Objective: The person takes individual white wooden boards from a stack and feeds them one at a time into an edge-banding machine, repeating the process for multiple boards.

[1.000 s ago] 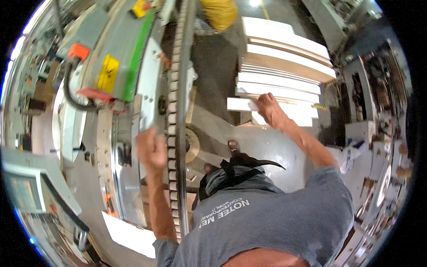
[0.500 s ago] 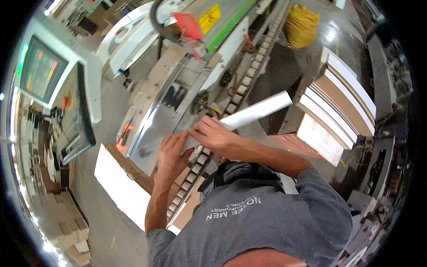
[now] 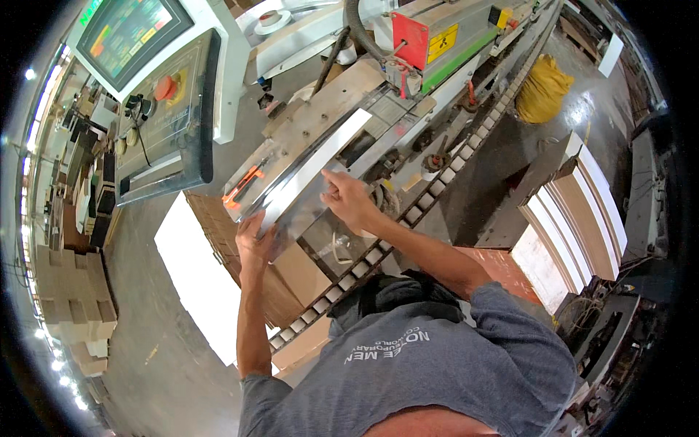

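A narrow white strip of board (image 3: 318,162) lies lengthwise on the metal infeed bed of an edge machine. My left hand (image 3: 255,242) is closed on its near end, thumb on one side and fingers on the other. Beside the strip's right edge, about midway, is my right hand (image 3: 349,200). Its index finger is stretched out toward the edge and its thumb stands apart; nothing shows in its grasp. An orange-handled tool (image 3: 244,187) rests on the machine top left of the strip.
A control panel (image 3: 166,89) with a red button stands at left. A roller-chain conveyor (image 3: 415,213) runs diagonally past me. White-faced boards are stacked on the left (image 3: 196,284) and right (image 3: 564,233). A yellow sack (image 3: 542,89) sits on the floor beyond.
The white strip has swung from sticking out right across the conveyor to lying along the machine bed. My hands have moved apart. The view has shifted, bringing more of the control panel in.
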{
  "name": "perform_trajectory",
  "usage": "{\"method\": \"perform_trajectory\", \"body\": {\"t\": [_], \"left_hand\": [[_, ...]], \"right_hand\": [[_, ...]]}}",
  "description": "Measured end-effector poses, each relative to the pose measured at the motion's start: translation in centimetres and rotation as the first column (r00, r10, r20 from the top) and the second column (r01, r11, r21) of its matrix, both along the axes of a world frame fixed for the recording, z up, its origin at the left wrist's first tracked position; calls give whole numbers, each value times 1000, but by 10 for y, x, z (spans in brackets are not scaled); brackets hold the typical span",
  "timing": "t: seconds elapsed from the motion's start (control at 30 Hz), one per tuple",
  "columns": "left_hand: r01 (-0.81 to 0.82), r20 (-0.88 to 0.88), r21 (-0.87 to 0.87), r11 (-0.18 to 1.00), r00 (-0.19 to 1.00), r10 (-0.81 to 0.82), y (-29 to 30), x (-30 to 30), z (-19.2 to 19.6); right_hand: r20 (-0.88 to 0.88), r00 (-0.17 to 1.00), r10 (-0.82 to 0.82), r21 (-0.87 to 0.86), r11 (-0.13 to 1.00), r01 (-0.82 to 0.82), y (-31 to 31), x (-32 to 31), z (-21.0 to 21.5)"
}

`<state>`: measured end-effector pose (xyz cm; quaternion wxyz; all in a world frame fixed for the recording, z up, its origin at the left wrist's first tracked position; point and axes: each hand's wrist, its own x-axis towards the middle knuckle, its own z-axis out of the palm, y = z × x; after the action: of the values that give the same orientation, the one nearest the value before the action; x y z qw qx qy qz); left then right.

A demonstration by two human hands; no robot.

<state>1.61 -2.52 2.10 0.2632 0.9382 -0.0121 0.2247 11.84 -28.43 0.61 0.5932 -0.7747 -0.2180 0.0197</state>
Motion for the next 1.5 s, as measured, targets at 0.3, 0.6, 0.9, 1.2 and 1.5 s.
{"method": "perform_trajectory", "body": {"t": [0.3, 0.6, 0.9, 1.2, 1.5], "left_hand": [[-123, 227, 260, 958, 972, 63, 7, 1, 3], [-140, 53, 24, 990, 989, 138, 37, -8, -8], [-77, 97, -13, 997, 992, 78, -6, 33, 0], [-99, 118, 68, 993, 989, 90, -42, 64, -5], [1, 161, 54, 999, 987, -9, -111, 139, -24]], "right_hand": [[-35, 997, -70, 38, 997, 71, 34, 20, -29], [-128, 991, 41, 66, 997, -32, 33, 17, -8], [154, 974, -166, -58, 983, 176, 10, 54, -16], [97, 973, -207, 20, 978, 206, -26, 96, -14], [-141, 970, -200, -12, 980, 200, -93, 103, 20]]}}
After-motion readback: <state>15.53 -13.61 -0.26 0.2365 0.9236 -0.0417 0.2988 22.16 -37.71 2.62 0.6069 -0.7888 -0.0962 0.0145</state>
